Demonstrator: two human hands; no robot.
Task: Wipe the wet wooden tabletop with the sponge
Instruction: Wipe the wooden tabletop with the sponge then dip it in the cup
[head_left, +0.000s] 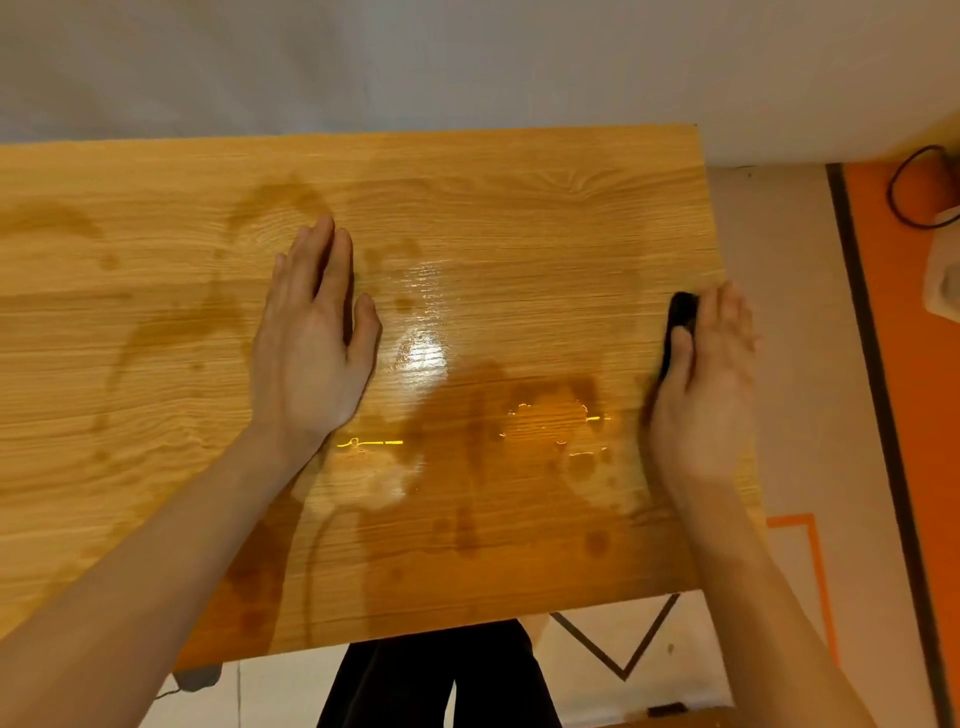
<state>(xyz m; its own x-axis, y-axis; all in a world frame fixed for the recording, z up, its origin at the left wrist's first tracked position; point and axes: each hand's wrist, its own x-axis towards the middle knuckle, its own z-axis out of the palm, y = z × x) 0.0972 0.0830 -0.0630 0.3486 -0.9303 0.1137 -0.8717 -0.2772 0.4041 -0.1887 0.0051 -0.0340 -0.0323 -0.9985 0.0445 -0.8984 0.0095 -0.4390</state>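
Observation:
The wooden tabletop (156, 364) fills most of the view, with dark wet patches and shiny pools of water (550, 415) near its middle and right. My left hand (311, 338) lies flat on the wood left of centre, fingers straight and pointing away. At the table's right edge my right hand (706, 384) grips a dark sponge (680, 312), thumb on its near side and fingers over the far side. Most of the sponge is hidden under that hand, which looks blurred.
A pale wall runs behind the table's far edge. To the right lie a light floor with a dark stripe, an orange area (914, 364), a black cable (914, 187) and a white object (943, 280). My dark trousers (436, 680) show below the near edge.

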